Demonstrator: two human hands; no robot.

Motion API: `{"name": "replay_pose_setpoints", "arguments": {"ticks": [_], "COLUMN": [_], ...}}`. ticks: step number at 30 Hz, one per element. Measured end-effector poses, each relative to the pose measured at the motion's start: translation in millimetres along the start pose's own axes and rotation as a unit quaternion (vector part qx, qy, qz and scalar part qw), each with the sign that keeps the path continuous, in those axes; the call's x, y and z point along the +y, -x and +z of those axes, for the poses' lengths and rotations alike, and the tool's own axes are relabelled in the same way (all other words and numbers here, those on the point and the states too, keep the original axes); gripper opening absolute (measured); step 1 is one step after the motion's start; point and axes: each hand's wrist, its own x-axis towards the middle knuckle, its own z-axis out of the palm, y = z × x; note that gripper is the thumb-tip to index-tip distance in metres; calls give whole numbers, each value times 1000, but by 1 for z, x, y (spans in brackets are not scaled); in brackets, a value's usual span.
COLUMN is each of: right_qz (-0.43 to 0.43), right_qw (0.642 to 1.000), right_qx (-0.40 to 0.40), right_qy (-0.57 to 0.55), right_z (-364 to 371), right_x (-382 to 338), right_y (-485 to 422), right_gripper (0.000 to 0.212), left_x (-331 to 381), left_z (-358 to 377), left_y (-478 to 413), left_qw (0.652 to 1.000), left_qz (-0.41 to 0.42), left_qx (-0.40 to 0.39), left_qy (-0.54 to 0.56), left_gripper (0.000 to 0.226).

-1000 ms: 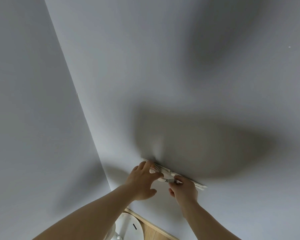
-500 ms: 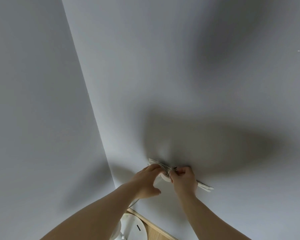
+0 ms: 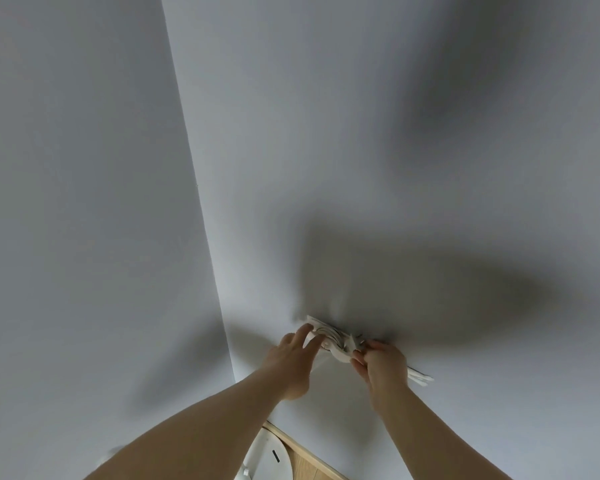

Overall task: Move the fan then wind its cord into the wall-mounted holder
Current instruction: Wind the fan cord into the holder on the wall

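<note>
Both hands reach forward, bare-armed, to a white holder (image 3: 420, 375) fixed low on a pale grey wall (image 3: 361, 133). Left hand (image 3: 291, 356) is open, its fingers (image 3: 307, 333) straight and spread, the tips resting at the holder's left end, where white loops of cord (image 3: 330, 337) lie side by side. Whether those fingertips press the cord or the holder itself cannot be told. Right hand (image 3: 383, 363) is closed, its fingers and thumb curled in a pinch around a stretch of the cord at the middle of the holder. The holder's right end sticks out past this hand as a thin white bar, slanting down towards the right.

The holder sits near the inner corner where this wall meets a second grey wall (image 3: 84, 202) on the left. Soft dark shadows of the arms spread across both walls. Below the hands, at the foot of the wall, runs a light wooden skirting strip (image 3: 291, 441) with wooden floor (image 3: 309, 470) beside it. A rounded white part of the fan (image 3: 269, 457), marked with a small dark slot, stands on the floor close to the wall, between the two forearms and well below the holder.
</note>
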Motion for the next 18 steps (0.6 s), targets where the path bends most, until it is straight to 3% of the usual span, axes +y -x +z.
{"name": "replay_pose_setpoints", "arguments": {"ticks": [5,13,18], "right_qz": [16,23,22], "right_qw": [998,997,999], "right_qx": [-21,-47,-45], "right_qy": [-57,-50,-5], "right_z": [0,-4,-1], "right_x": [4,2,-1], "right_y": [7,18,18], "right_gripper": [36,27,31], "left_x": [-3,-9,2], "left_z": [-4,-8,-7], "left_y": [4,14,19], "left_qw": [1000,997,993], "left_qz": [-12,-36,-78], "left_qx": [-17,-62,-34], "left_qy": [12,42,80], "left_gripper": [70,62,57]}}
